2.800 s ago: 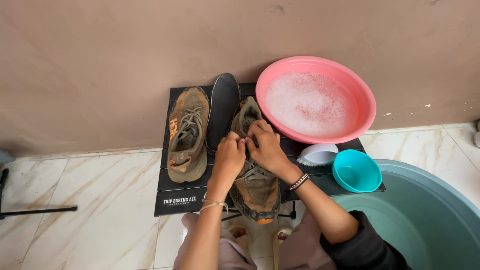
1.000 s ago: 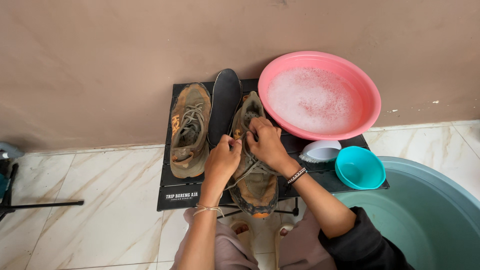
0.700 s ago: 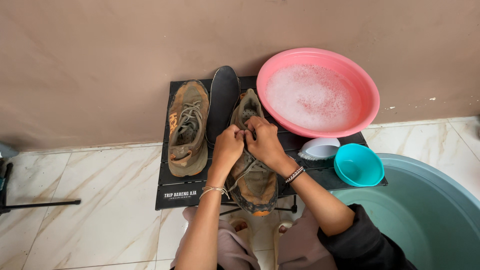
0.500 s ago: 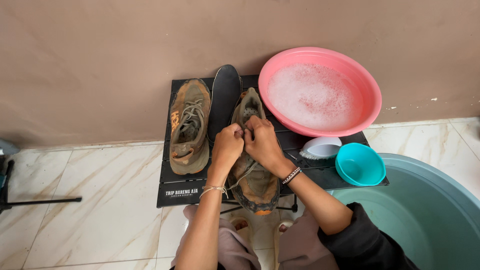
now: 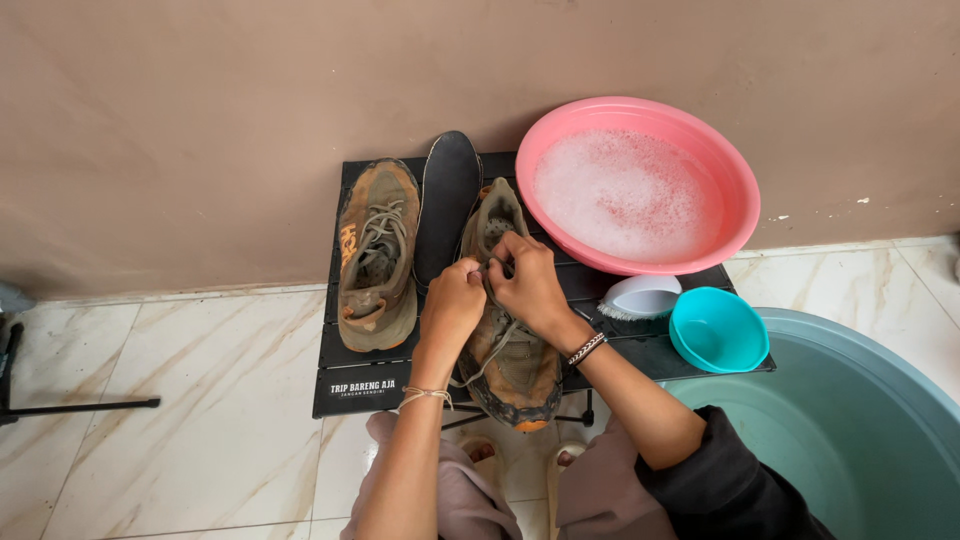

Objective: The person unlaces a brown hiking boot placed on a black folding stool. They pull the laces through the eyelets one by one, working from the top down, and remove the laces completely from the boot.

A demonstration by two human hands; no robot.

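Both hands, left hand and right hand, pinch laces, hiding the muddy shoe's tongue.

The shoe under both hands is muddy brown with grey laces and an orange edge at its toe. Left of it lies a black insole, and left of that a second shoe, brown with an orange mark on its side. They rest on a black slatted surface. Right of the shoe, a pink basin holds white foam; a teal bowl sits near a white-backed brush
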